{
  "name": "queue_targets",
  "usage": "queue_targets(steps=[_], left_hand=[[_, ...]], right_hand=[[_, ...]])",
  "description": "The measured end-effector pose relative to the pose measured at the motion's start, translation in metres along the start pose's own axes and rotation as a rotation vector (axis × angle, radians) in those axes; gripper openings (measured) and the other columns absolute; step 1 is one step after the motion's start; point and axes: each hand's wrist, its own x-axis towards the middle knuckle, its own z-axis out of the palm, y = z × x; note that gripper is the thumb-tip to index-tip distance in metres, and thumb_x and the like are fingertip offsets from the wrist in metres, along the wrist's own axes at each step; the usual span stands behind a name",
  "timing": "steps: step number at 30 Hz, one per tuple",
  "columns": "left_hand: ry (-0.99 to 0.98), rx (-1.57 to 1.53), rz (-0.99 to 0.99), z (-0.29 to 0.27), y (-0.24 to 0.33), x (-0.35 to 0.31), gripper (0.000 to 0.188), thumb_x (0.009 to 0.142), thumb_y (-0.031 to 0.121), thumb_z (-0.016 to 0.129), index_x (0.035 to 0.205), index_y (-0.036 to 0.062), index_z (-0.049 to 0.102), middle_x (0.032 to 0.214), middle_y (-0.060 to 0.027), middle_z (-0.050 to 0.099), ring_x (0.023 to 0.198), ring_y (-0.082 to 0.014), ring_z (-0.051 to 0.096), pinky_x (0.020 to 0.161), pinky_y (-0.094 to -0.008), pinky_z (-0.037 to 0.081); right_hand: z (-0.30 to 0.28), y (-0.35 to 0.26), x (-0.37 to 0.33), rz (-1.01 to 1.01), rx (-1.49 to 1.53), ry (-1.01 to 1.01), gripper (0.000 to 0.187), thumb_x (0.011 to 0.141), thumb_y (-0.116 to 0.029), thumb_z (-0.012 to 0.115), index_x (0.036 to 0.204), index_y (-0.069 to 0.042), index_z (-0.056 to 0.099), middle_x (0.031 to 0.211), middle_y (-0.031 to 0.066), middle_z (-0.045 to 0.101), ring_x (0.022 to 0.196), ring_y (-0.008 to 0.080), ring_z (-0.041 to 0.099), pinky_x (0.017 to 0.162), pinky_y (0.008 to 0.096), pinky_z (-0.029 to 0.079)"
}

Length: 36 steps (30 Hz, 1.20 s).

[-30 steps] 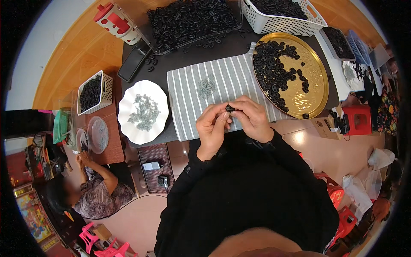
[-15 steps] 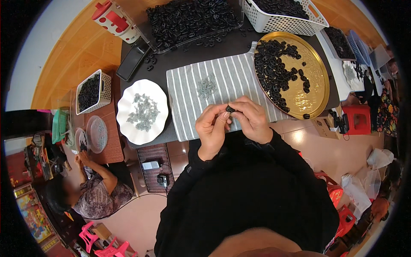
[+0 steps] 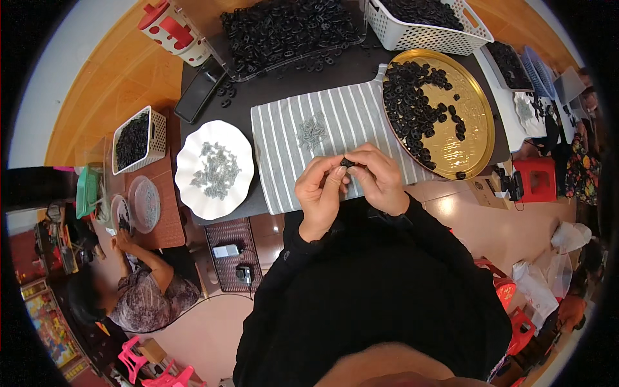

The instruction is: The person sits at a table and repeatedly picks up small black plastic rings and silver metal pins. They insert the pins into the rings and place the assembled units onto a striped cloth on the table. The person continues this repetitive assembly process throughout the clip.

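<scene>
A small black oval piece (image 3: 347, 162) is pinched between the fingertips of both hands, just over the near edge of the cloth. My left hand (image 3: 320, 191) grips it from the left with thumb and forefinger. From the right, my right hand (image 3: 382, 180) closes its fingertips on the same piece, partly covering it. Beneath lies a grey-and-white striped cloth (image 3: 280, 138), with a pile of small grey parts (image 3: 313, 131) beyond my hands. More black pieces (image 3: 409, 100) are heaped on the left side of a gold tray (image 3: 474, 100).
A white scalloped plate (image 3: 188, 187) holds small grey parts. Behind the cloth are a clear bin of black pieces (image 3: 290, 35) and a white basket (image 3: 412, 40). A black phone-like case (image 3: 198, 91) and a spotted tumbler (image 3: 174, 35) stand back left. Another person (image 3: 151, 293) works at the left table.
Both hands stay almost in place, still pinching the black piece, with only a slight shift of the fingers. The other person's hands have moved a little.
</scene>
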Motion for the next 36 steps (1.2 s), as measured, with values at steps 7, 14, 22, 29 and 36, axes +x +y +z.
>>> queue_targets(steps=[7, 14, 22, 29, 36], left_hand=[[-0.090, 0.016, -0.033, -0.008, 0.002, -0.003, 0.022, 0.092, 0.001, 0.059, 0.114, -0.0021, 0.064, 0.085, -0.0052, 0.059, 0.070, -0.0093, 0.059, 0.057, -0.0203, 0.047], [-0.133, 0.080, 0.012, -0.005, -0.004, 0.000, 0.022, 0.091, 0.000, 0.060, 0.112, -0.0047, 0.063, 0.086, -0.0063, 0.058, 0.065, -0.0090, 0.056, 0.056, -0.0221, 0.047], [-0.144, 0.132, 0.030, -0.007, -0.007, -0.002, 0.021, 0.091, -0.001, 0.059, 0.111, -0.0046, 0.064, 0.086, -0.0056, 0.058, 0.067, -0.0088, 0.056, 0.058, -0.0220, 0.047], [-0.145, 0.152, 0.003, -0.005, -0.003, -0.002, 0.020, 0.090, -0.002, 0.060, 0.110, -0.0051, 0.064, 0.086, -0.0059, 0.057, 0.065, -0.0084, 0.056, 0.057, -0.0215, 0.046], [-0.145, 0.201, -0.022, -0.003, -0.001, -0.002, 0.022, 0.092, 0.001, 0.060, 0.113, -0.0034, 0.064, 0.086, -0.0043, 0.057, 0.070, -0.0094, 0.057, 0.059, -0.0213, 0.047]], right_hand=[[-0.041, -0.011, -0.009, 0.505, 0.255, -0.108, 0.018, 0.083, -0.001, 0.066, 0.101, 0.003, 0.063, 0.082, 0.0024, 0.061, 0.071, 0.0083, 0.057, 0.062, 0.0227, 0.045], [-0.154, -0.015, 0.145, 0.333, 0.158, 0.278, 0.027, 0.087, -0.012, 0.065, 0.110, 0.002, 0.062, 0.086, 0.0044, 0.066, 0.071, 0.0087, 0.060, 0.062, 0.0212, 0.049], [-0.195, 0.026, 0.076, 0.583, -0.370, -0.146, 0.017, 0.082, -0.007, 0.066, 0.096, 0.002, 0.067, 0.077, 0.0038, 0.066, 0.066, 0.0102, 0.059, 0.059, 0.0241, 0.048], [-0.188, 0.030, 0.035, 0.500, -0.556, -0.342, 0.020, 0.073, -0.010, 0.067, 0.091, -0.001, 0.068, 0.075, 0.0144, 0.066, 0.070, 0.0281, 0.064, 0.064, 0.0367, 0.049], [-0.169, 0.030, 0.018, 0.285, -0.701, -0.445, 0.016, 0.071, -0.008, 0.065, 0.086, -0.003, 0.063, 0.087, 0.0174, 0.061, 0.084, 0.0358, 0.060, 0.072, 0.0433, 0.047]])
